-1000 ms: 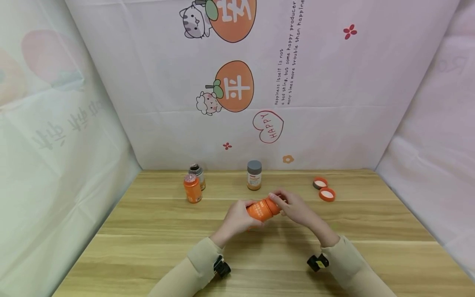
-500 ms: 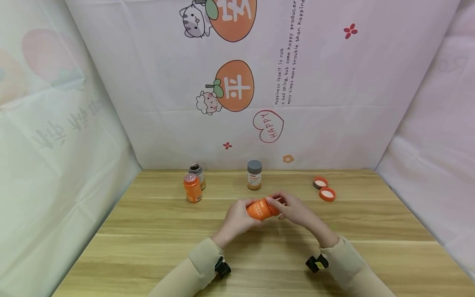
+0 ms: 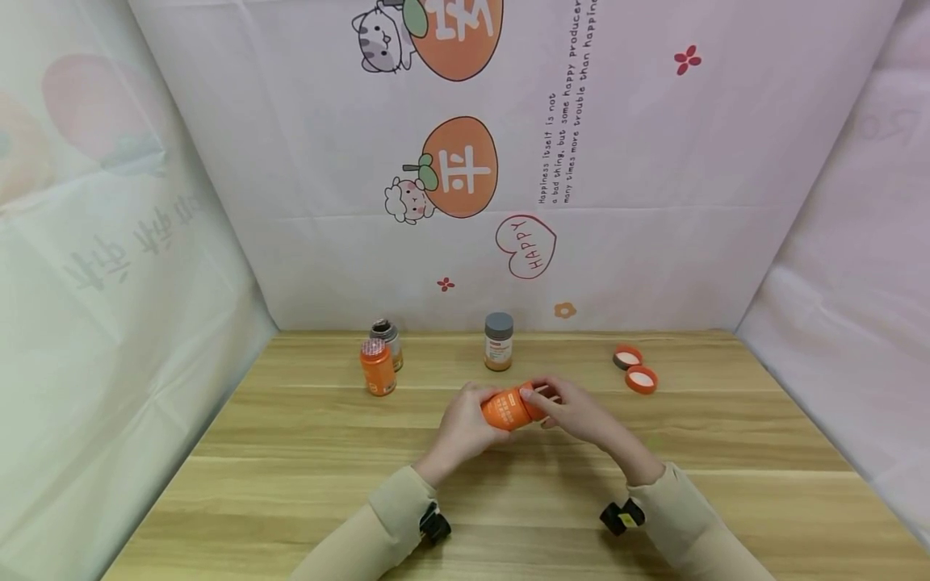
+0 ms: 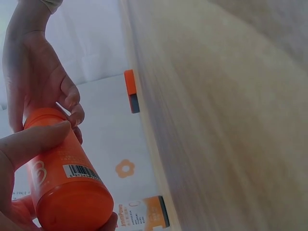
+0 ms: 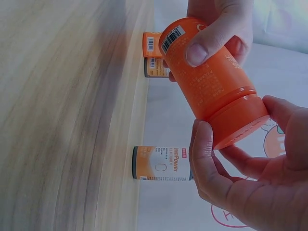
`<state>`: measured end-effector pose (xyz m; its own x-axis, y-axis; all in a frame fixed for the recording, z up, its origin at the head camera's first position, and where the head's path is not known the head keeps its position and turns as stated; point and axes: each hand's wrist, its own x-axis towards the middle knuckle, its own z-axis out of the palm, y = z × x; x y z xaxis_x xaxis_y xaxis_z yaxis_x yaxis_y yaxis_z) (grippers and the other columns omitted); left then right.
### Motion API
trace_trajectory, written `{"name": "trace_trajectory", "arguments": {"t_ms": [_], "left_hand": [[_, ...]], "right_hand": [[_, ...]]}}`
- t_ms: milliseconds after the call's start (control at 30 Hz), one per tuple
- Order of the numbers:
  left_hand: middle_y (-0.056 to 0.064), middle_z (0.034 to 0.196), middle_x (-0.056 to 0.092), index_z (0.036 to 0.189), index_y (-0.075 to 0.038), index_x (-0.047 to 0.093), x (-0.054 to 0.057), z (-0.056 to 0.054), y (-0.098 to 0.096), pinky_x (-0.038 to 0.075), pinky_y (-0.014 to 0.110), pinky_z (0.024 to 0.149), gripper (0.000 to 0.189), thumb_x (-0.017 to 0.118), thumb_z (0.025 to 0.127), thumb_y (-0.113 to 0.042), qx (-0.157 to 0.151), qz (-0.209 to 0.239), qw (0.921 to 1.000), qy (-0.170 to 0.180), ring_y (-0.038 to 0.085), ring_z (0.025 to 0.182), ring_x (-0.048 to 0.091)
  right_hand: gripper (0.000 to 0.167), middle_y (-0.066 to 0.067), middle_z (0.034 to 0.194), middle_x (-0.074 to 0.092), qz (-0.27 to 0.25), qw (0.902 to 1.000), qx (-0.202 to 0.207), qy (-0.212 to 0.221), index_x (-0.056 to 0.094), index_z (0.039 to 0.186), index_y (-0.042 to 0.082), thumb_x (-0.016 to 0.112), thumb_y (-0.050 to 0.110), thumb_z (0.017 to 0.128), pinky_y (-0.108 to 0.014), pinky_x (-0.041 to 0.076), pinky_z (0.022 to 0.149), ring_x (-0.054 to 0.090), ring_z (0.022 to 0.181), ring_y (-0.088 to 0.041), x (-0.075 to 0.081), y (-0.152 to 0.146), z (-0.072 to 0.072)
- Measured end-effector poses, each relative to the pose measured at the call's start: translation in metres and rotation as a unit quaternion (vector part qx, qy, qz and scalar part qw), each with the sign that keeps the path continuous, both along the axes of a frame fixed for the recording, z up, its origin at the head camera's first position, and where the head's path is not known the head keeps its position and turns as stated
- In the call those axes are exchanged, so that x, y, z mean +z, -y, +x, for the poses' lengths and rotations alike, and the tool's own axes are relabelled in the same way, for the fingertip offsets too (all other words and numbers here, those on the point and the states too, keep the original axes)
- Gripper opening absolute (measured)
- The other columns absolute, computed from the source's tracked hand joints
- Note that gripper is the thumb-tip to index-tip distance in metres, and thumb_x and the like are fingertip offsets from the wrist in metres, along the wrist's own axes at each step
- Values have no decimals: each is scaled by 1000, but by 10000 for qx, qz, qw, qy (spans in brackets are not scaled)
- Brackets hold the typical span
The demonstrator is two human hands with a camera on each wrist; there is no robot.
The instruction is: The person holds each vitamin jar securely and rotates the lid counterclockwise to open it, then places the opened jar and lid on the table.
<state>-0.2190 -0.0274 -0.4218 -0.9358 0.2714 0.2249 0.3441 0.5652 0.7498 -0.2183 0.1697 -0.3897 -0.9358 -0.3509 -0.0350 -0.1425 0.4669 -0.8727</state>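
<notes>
An orange pill bottle (image 3: 506,410) is held tilted above the table, its orange cap (image 5: 240,120) toward the right. My left hand (image 3: 465,421) grips the bottle's body, thumb along its side, as the left wrist view shows. With thumb and fingers my right hand (image 3: 574,409) pinches the cap, which still sits on the bottle. A barcode (image 5: 173,39) shows near the bottle's base. Behind the hands, a grey-capped bottle (image 3: 498,343) stands upright on the table.
At the back left, an uncapped orange bottle (image 3: 378,369) stands before an uncapped grey-necked bottle (image 3: 395,347). Two loose caps lie at the back right: an orange cap (image 3: 641,379) and an orange-and-grey cap (image 3: 627,357). A white printed cloth (image 3: 617,161) rises behind the wooden table (image 3: 291,484).
The right hand's fingers have shifted slightly on the cap, and the bottle has moved a little left. The other bottles and loose caps stay put.
</notes>
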Motion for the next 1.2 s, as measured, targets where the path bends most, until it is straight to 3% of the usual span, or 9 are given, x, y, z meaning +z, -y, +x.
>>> {"name": "trace_trajectory", "arguments": {"t_ms": [67,500,867,1200], "left_hand": [[5,104,57,113,-10,68,0,0,0,47,38,81,59,88,58,-14,-15,20,10000,-11,18,90,55],[3,104,58,116,-11,66,2,1,1,47,36,80,60,88,60,-16,-42,-4,9999,152,17,91,55],[4,105,64,112,-10,67,1,2,3,47,35,80,58,88,59,-17,-124,71,9995,282,16,91,56],[3,102,67,112,-10,67,1,2,3,47,32,74,58,89,58,-17,-238,142,9991,311,14,85,57]], "right_hand": [[53,-21,123,54,-28,10000,40,-31,47,130,-1,54,38,95,-42,55,77,58,102,-27,-6,-3,-4],[55,-24,126,53,12,9992,369,-166,47,134,1,58,37,93,-43,55,79,60,105,-31,-4,-9,-2],[47,-21,126,54,82,9959,822,-376,51,130,5,64,27,90,-38,52,83,59,107,-32,0,-15,-1],[50,-19,128,53,-43,9931,1053,-505,50,129,3,69,21,86,-43,50,88,55,114,-37,-2,-18,-2]]}}
